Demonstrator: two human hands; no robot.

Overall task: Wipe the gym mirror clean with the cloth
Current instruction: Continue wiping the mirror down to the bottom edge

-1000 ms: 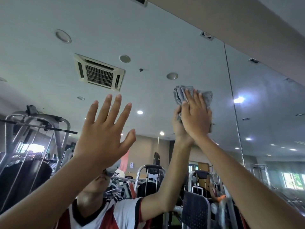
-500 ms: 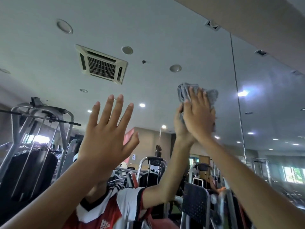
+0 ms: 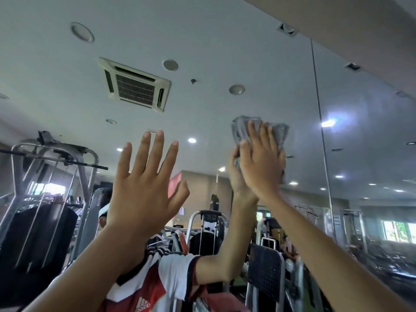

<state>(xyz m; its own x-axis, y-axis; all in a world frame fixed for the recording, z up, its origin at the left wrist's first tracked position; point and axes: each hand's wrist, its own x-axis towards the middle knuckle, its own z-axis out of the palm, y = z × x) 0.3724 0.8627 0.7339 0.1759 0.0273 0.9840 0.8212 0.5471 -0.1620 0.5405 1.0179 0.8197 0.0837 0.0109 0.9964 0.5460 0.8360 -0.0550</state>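
The gym mirror (image 3: 202, 41) fills the view and reflects the ceiling, gym machines and me. My right hand (image 3: 262, 170) is raised high with straight fingers and presses a crumpled grey cloth (image 3: 280, 134) flat against the glass. The cloth sticks out above and to the right of my fingertips. Its reflection and that of my arm meet my hand at the glass. My left hand (image 3: 144, 192) is raised to the left with fingers spread and holds nothing. I cannot tell whether its palm touches the glass.
A vertical seam (image 3: 319, 131) between mirror panels runs just right of the cloth. The beige wall band (image 3: 360, 16) above the mirror crosses the top right corner. Reflected weight machines (image 3: 56, 176) and seats fill the lower part.
My right hand and the cloth have slid a little down the glass, away from the reflected ceiling light. My left hand stays raised and spread.
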